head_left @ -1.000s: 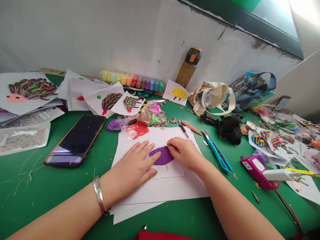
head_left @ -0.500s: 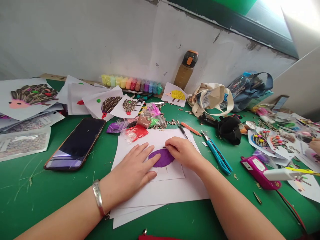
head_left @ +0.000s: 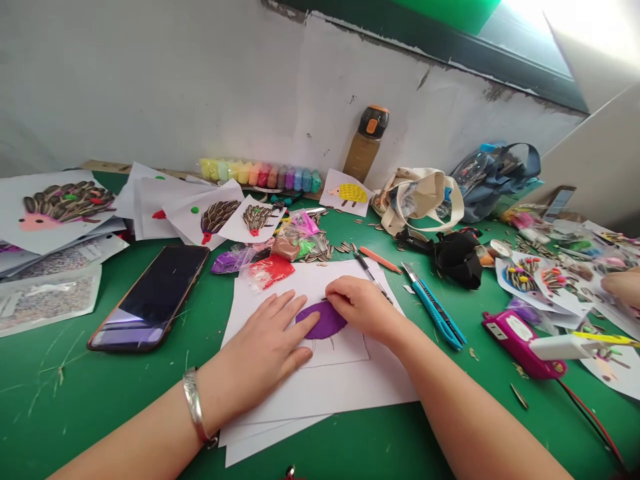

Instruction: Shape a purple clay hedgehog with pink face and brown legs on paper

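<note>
My left hand (head_left: 257, 353) lies flat with its fingers spread on the white paper (head_left: 345, 393), its index fingertip touching a flattened oval of purple clay (head_left: 325, 327). My right hand (head_left: 365, 308) is pinched at the oval's upper right edge. A small dark tip, which looks like a sunflower seed (head_left: 325, 299), pokes out from its fingertips; the rest is hidden. Thin pencil lines show on the paper below the clay. Just beyond the hands lie a bag of red clay (head_left: 271, 270), a black pen (head_left: 369, 267) and a pile of sunflower seeds (head_left: 323, 250).
A phone (head_left: 153, 297) rests at left. Seed-covered hedgehog pictures (head_left: 67, 210) lie behind it. To the right are an orange crayon-like stick (head_left: 380, 259), a blue utility knife (head_left: 435, 308) and a magenta device (head_left: 520, 343). A bottle (head_left: 365, 147) stands by the wall. Another person's hand (head_left: 623, 287) shows at far right.
My right hand has shifted slightly left along the upper edge of the purple clay, still pinched. My left hand stays pressed on the paper. The view has tilted a little.
</note>
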A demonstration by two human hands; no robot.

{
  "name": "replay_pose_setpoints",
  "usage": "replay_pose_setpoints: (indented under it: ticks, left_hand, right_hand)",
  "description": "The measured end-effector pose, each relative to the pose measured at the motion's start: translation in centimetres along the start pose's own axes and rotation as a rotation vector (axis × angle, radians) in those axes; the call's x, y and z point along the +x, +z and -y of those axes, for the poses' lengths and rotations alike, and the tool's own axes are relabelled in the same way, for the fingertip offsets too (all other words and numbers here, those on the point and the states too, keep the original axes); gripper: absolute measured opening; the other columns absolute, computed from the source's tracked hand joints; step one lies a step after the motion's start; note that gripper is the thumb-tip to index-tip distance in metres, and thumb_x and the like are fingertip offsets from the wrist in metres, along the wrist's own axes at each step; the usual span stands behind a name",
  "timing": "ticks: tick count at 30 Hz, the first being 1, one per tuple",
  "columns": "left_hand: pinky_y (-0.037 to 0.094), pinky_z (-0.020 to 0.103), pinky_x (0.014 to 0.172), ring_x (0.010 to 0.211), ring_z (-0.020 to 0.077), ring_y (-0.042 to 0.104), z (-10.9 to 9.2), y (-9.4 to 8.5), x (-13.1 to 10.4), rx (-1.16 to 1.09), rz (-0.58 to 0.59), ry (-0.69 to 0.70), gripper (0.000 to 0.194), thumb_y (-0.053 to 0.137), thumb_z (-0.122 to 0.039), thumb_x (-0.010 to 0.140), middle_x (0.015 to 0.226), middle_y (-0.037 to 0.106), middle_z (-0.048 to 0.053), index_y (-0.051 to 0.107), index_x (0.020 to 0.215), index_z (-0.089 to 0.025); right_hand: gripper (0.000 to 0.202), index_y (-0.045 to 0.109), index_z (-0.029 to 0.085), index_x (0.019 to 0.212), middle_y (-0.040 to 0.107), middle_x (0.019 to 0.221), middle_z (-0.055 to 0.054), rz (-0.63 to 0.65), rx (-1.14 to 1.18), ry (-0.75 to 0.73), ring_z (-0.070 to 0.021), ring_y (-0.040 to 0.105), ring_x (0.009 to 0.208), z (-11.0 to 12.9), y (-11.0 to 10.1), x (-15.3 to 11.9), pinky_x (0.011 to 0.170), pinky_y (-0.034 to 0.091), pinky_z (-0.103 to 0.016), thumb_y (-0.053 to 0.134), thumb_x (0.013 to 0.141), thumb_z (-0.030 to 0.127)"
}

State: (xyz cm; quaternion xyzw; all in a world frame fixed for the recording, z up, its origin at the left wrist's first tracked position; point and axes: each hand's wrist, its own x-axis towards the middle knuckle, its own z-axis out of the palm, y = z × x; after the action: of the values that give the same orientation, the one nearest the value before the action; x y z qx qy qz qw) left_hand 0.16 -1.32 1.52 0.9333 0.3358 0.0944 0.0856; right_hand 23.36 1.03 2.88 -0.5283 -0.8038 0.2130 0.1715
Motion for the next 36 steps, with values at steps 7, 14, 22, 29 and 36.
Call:
replay_pose_setpoints:
  ticks: [7,14,22,29,36]
  left_hand:
    - [0.036,0.058,0.111,0.138,0.0359,0.038,0.0,0.0,0.0,-0.021,-0.004,-0.004,0.046,0.048,-0.042,0.097,0.15,0.044,0.013,0.052,0.14,-0.025]
    - [0.035,0.058,0.111,0.139,0.036,0.037,0.1,0.3,0.0,-0.027,-0.01,-0.009,0.046,0.049,-0.043,0.097,0.151,0.044,0.012,0.051,0.14,-0.027]
    - [0.035,0.058,0.112,0.141,0.0358,0.035,-0.1,-0.1,0.1,-0.027,0.008,-0.015,0.047,0.048,-0.044,0.098,0.151,0.043,0.012,0.051,0.141,-0.026]
    - [0.032,0.057,0.113,0.141,0.0351,0.034,-0.1,-0.1,0.1,-0.04,0.015,-0.01,0.047,0.047,-0.044,0.098,0.151,0.043,0.011,0.05,0.141,-0.026]
    - [0.033,0.056,0.113,0.142,0.036,0.032,-0.4,-0.5,0.2,-0.014,0.066,-0.023,0.048,0.048,-0.042,0.098,0.153,0.04,0.013,0.049,0.143,-0.025]
  right_hand:
    - [0.02,0.066,0.02,0.086,0.06,0.086,-0.002,0.002,-0.018,0.01,-0.0144,0.056,0.079,0.2,0.2,0.0,0.072,0.041,-0.027,0.049,0.093,0.014]
    - [0.02,0.065,0.02,0.088,0.059,0.093,-0.003,-0.016,0.002,-0.02,-0.0145,0.056,0.084,0.1,0.2,-0.1,0.077,0.042,-0.027,0.048,0.093,0.012]
    - [0.019,0.065,0.02,0.087,0.059,0.09,-0.002,-0.04,0.032,-0.001,-0.0148,0.056,0.083,-0.1,0.3,-0.2,0.077,0.042,-0.027,0.049,0.093,0.013]
    - [0.016,0.066,0.021,0.084,0.061,0.086,-0.002,-0.089,0.025,0.059,-0.0155,0.057,0.082,-1.2,-0.4,-0.8,0.076,0.042,-0.028,0.053,0.091,0.014]
    - [0.018,0.067,0.022,0.085,0.062,0.085,-0.002,-0.044,-0.019,0.053,-0.0155,0.057,0.08,-1.3,-0.4,-1.5,0.073,0.041,-0.028,0.051,0.092,0.016]
